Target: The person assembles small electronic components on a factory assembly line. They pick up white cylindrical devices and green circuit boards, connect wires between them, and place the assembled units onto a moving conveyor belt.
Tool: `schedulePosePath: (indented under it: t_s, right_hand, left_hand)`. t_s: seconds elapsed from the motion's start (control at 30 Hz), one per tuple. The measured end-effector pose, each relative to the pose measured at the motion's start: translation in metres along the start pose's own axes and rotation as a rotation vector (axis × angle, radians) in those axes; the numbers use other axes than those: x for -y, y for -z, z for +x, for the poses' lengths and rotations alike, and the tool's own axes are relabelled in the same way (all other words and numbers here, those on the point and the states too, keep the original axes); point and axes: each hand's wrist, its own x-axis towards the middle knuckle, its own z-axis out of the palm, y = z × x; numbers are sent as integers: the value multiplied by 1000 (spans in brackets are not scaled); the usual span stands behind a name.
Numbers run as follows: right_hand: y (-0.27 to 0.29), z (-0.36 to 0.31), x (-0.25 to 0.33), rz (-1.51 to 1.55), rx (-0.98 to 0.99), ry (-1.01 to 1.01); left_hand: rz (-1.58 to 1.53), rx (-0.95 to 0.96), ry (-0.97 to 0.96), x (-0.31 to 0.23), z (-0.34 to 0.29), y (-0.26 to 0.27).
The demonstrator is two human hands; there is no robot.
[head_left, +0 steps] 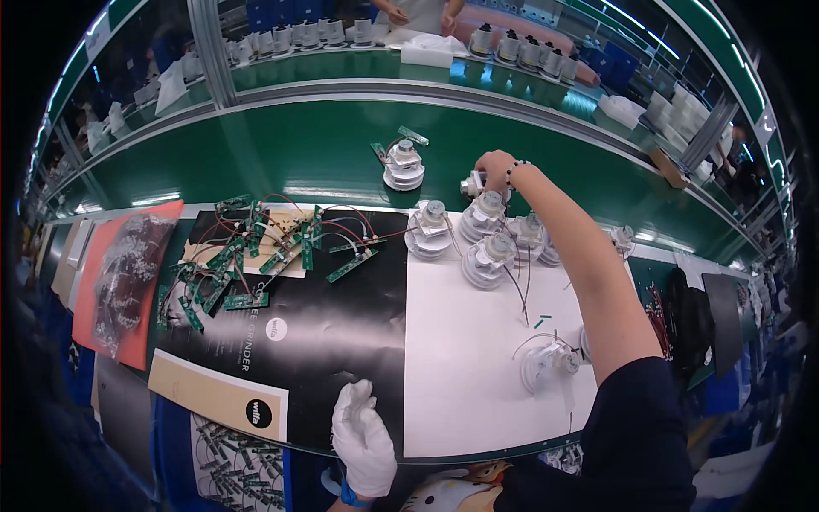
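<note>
A green work surface (299,149) spans the far side. Nearer lie a black printed sheet (363,294) at left and a white sheet (452,358) at right, the latter bearing white round assemblies (488,263). Wired green circuit boards (247,301) tangle across the black sheet's far left. The person's gloved left hand (364,435) is released, loosely cupped, at the near edge; the bare right hand (496,164) grasps a tilted white unit (471,185) just beyond the assemblies.

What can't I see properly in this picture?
In the head view:
- White unit: partly covered by the right hand.
- Co-worker: head cut off by the top edge.
- Clear bag: pieces inside too small, under shiny plastic.
</note>
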Motion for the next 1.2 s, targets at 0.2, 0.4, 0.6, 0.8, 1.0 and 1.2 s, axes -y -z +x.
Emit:
schedulePosePath:
  t_s: [0.2,0.4,0.6,0.8,1.0,1.2]
  right_hand:
    - [58,-56,12,806,-733,30]
    - [52,-193,134,1263,-14,587]
    - [-32,-248,165,1191,300,707]
    - [-50,-293,162,732,-266,595]
    - [5,-373,34,855,-719,154]
    - [-98,-420,-121,47,-375,-584]
  left_hand:
    - [-82,-7,-25,6,3,-6]
    - [-46,-126,-161,14,4,0]
    - [308,380,-595,-51,30,-2]
    - [287,499,-561,-28,26,-20]
    - [557,282,-611,-43,15,-39]
    - [486,349,-524,-58,23,-54]
